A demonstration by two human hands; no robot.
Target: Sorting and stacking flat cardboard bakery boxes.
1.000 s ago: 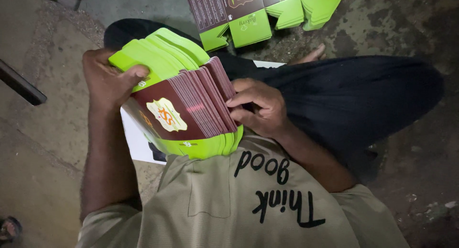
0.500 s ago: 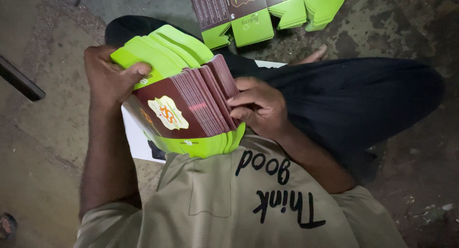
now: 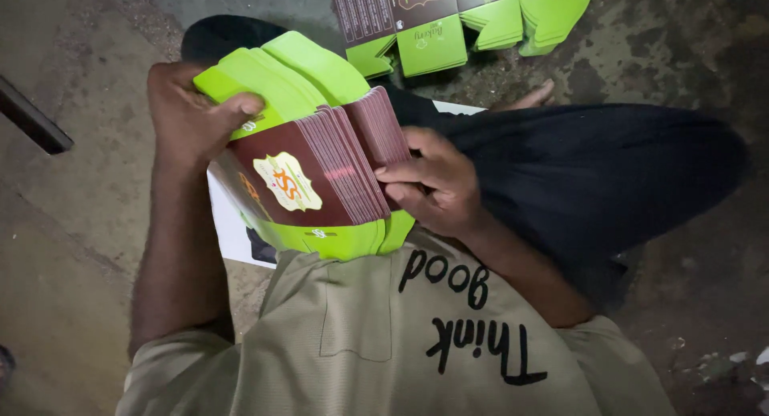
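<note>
A thick stack of flat carton blanks (image 3: 320, 175), maroon on the faces with lime-green flaps, is held upright in the lap between both hands, just in front of the beige shirt (image 3: 384, 344). The left hand (image 3: 188, 115) is clamped over the upper left corner of the stack, with the thumb pressed on the green top flaps and the fingers wrapped behind, out of sight. The right hand (image 3: 436, 183) is laid against the right edge of the stack, its fingers (image 3: 400, 169) together and pressed flat on the fanned maroon edges.

The long axis of the stack runs from the left hand, up and away, down toward the body, so the blanks lie directly between the two hands; the fanned edges are turned to the right hand, which is the nearer one to them. The front blank, bearing a pale emblem, is tilted toward the camera.

A white sheet or board (image 3: 232, 224) is partly seen beneath the stack; what it is cannot be told for certain. Dark trousers (image 3: 593, 183) are stretched out to the right. Farther off, on the concrete floor (image 3: 72, 224), another batch of the same blanks (image 3: 448, 23) is spread in an overlapping row.
</note>
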